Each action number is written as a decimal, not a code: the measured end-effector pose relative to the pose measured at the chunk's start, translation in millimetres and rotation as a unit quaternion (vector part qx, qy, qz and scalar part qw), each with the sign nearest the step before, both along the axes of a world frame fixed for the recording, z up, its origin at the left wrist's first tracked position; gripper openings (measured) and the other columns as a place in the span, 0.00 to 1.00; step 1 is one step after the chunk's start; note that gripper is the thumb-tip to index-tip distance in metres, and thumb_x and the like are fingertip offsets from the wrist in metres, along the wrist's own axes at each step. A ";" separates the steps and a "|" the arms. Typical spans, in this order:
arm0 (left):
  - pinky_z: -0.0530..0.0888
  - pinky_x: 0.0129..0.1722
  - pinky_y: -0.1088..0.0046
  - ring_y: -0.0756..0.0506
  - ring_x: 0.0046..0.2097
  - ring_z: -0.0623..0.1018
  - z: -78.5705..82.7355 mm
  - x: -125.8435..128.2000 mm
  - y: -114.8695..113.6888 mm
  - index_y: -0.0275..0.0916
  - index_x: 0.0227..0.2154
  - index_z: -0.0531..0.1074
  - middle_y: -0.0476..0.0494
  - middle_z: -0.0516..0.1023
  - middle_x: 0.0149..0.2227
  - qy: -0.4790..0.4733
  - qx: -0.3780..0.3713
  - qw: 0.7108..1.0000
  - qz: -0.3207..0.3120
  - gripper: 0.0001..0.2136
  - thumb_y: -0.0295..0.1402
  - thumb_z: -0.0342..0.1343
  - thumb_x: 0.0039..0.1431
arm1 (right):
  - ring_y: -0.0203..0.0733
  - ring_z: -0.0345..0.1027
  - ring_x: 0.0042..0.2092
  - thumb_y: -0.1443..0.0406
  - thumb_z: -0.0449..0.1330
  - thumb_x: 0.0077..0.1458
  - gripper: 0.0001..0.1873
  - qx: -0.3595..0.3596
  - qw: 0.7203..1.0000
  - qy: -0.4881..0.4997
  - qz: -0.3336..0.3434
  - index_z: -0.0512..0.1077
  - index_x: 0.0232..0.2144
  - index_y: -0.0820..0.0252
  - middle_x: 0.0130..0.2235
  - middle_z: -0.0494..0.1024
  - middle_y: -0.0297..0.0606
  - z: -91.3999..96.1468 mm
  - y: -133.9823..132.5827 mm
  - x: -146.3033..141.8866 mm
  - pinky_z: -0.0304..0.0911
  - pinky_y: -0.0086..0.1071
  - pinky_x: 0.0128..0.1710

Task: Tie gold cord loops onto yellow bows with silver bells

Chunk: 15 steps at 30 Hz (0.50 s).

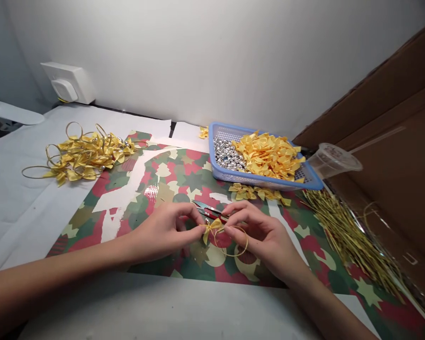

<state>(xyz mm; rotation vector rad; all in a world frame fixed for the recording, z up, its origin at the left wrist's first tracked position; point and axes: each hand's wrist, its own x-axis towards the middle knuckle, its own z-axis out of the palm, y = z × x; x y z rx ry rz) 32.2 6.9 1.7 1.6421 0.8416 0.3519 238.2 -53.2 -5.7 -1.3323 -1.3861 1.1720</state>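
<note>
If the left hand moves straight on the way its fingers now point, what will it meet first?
The yellow bow, already touching the left hand at the fingertips; the right hand seems next beyond it.

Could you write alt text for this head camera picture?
The left hand and right hand pinch a small yellow satin ribbon bow on a loop of thin gold cord, above red-handled metal snips on red-and-green patterned paper. Behind, a blue plastic basket holds silver beads and loose yellow bows; a heap of gold-looped yellow bows lies leftward.
</note>
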 end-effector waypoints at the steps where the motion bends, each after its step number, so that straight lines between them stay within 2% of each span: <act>1: 0.70 0.22 0.79 0.53 0.24 0.74 -0.5 0.5 -0.6 0.37 0.29 0.69 0.49 0.74 0.30 -0.010 -0.022 1.000 0.002 0.08 0.37 0.54 0.58 | 0.39 0.68 0.34 0.55 0.64 0.49 0.12 -0.001 1.000 -0.004 -0.007 0.75 0.24 0.57 0.39 0.72 0.42 0.1 0.2 -0.7 0.62 0.24 0.18; 5: 0.71 0.19 0.79 0.49 0.25 0.78 -1.0 2.6 -2.5 0.36 0.29 0.67 0.48 0.75 0.28 -0.043 -0.107 0.993 0.017 0.10 0.39 0.57 0.56 | 0.42 0.70 0.39 0.56 0.65 0.48 0.12 0.008 1.000 0.014 0.002 0.75 0.24 0.57 0.37 0.75 0.41 -0.2 1.3 -5.5 0.70 0.29 0.30; 7: 0.71 0.18 0.80 0.48 0.27 0.79 -0.4 3.1 -2.7 0.36 0.29 0.66 0.48 0.75 0.26 -0.052 -0.119 0.991 0.022 0.10 0.38 0.58 0.55 | 0.41 0.71 0.39 0.58 0.65 0.49 0.09 0.009 1.000 0.024 0.012 0.75 0.24 0.57 0.35 0.75 0.40 0.4 1.4 -7.8 0.71 0.31 0.34; 15: 0.76 0.24 0.81 0.51 0.30 0.78 1.1 4.2 -3.4 0.37 0.33 0.71 0.48 0.77 0.30 -0.068 -0.091 0.993 0.028 0.07 0.35 0.58 0.56 | 0.39 0.71 0.34 0.60 0.64 0.50 0.08 -0.005 0.999 0.051 0.014 0.74 0.26 0.59 0.32 0.75 0.39 0.2 -1.2 -11.2 0.72 0.31 0.32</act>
